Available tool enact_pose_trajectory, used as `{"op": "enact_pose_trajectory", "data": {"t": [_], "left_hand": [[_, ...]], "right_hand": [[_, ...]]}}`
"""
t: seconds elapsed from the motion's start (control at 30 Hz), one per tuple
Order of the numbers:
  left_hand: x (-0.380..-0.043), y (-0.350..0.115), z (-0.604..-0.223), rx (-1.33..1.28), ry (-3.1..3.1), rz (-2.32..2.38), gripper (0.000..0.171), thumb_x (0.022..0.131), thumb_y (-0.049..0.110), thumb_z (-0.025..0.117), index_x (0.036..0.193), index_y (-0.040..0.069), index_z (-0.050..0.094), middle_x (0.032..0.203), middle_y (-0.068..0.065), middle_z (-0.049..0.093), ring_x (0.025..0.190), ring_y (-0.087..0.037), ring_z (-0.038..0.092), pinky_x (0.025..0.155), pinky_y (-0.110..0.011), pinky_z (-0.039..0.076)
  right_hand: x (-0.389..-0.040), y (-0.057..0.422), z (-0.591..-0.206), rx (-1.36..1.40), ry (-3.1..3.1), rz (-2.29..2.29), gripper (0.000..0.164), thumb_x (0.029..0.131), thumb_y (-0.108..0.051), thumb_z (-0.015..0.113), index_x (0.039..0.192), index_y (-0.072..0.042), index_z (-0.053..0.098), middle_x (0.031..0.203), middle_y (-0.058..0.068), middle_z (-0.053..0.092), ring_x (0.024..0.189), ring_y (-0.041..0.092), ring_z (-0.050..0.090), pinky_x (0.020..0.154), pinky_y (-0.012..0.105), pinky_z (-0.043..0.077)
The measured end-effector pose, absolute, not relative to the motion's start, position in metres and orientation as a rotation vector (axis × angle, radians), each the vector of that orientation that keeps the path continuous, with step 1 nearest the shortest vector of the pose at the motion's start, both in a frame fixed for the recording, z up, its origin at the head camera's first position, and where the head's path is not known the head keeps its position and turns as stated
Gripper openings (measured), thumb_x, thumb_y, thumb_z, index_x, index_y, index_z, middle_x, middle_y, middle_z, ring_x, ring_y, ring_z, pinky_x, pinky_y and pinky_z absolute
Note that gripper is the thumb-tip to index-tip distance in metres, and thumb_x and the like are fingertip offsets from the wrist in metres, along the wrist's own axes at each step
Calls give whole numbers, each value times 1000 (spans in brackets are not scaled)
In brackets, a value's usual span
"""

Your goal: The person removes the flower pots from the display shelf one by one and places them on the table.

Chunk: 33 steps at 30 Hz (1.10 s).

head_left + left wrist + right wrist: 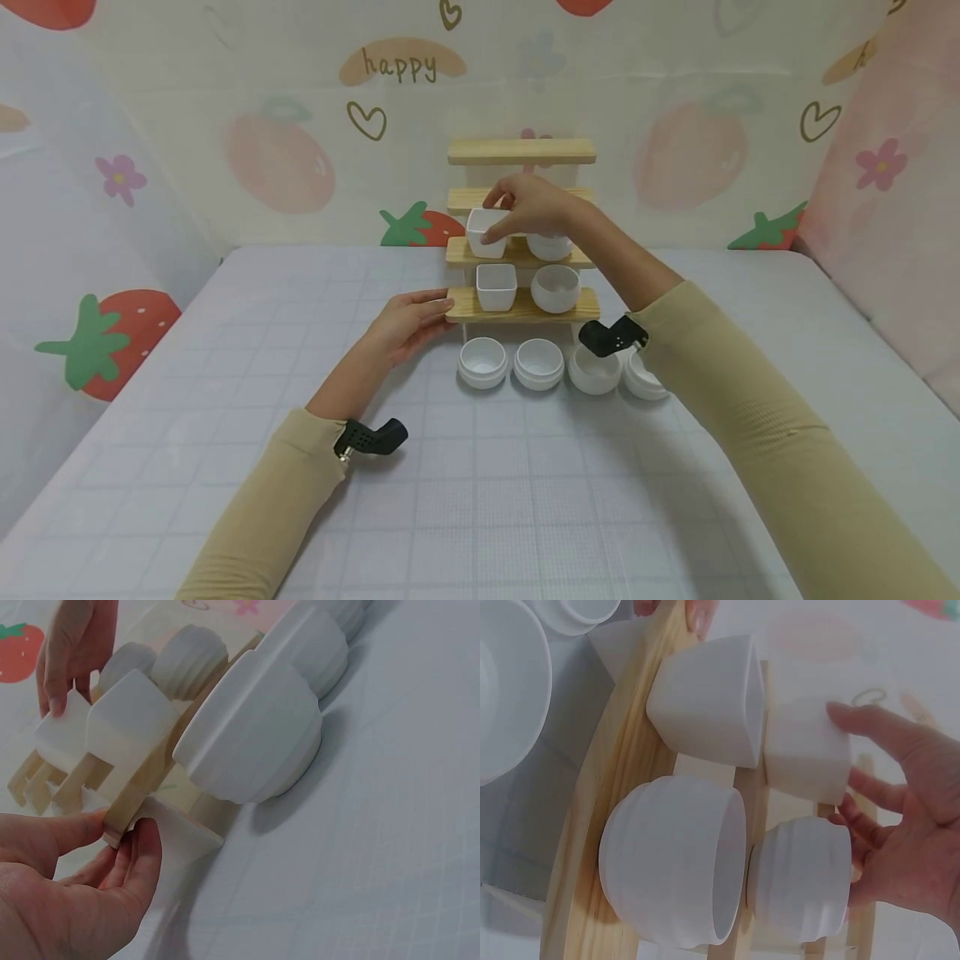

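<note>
A tiered wooden rack [522, 151] with white legs stands at the back of the table. At the left end of its lowest board [465, 308], my left hand [408, 323] pinches the wood between thumb and fingers. My right hand [536, 207] grips a square white pot [477, 237] by its rim, at the left of the second board up. Beside it, partly behind that hand, sits a round ribbed pot [802, 879]. Another square pot [497, 287] and a round pot [556, 288] stand upright on the lowest board.
Several round white pots [482, 363] line up on the table in front of the rack, the rightmost partly behind the right sleeve [720, 375]. A grid-patterned cloth [465, 500] covers the table. A printed curtain [300, 67] hangs behind.
</note>
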<state>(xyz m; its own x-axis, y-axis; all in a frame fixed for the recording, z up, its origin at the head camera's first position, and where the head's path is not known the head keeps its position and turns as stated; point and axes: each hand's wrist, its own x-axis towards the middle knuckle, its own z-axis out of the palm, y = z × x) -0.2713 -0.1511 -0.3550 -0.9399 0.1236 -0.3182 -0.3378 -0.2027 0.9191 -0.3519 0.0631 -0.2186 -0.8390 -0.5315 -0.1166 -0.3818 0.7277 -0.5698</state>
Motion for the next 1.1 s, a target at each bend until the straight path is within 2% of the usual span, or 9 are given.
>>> {"op": "enact_pose_trajectory", "data": {"t": [0.23, 0.43, 0.77, 1.1], "left_hand": [[-272, -151, -356, -260, 1760, 2208, 54, 109, 4, 55, 160, -4, 39, 161, -23, 43, 129, -25, 58, 93, -22, 60], [-271, -151, -354, -253, 1763, 2217, 53, 109, 4, 55, 159, -5, 39, 160, -24, 44, 126, -24, 58, 83, -18, 61], [-271, -150, -354, -237, 1766, 2221, 53, 109, 3, 54, 159, -6, 39, 160, -25, 43, 125, -24, 58, 80, -17, 60], [-272, -151, -357, -218, 1766, 2226, 53, 110, 3, 53, 159, -7, 38, 160, -26, 42, 125, -25, 58, 81, -17, 60]], "right_hand": [[-352, 61, -219, -736, 2661, -796, 63, 92, -20, 82, 145, 2, 55, 145, 23, 52, 131, 34, 49, 116, 44, 44], [-351, 60, -220, -758, 2667, -805, 62, 92, -19, 83, 144, 2, 56, 144, 23, 54, 130, 34, 50, 113, 43, 45], [-352, 61, -221, -732, 2652, -821, 61, 93, -20, 81, 144, 1, 55, 142, 21, 53, 125, 33, 50, 111, 41, 47], [-352, 66, -219, -740, 2625, -908, 61, 95, -19, 78, 145, 2, 51, 151, 21, 49, 141, 33, 44, 121, 43, 41]]}}
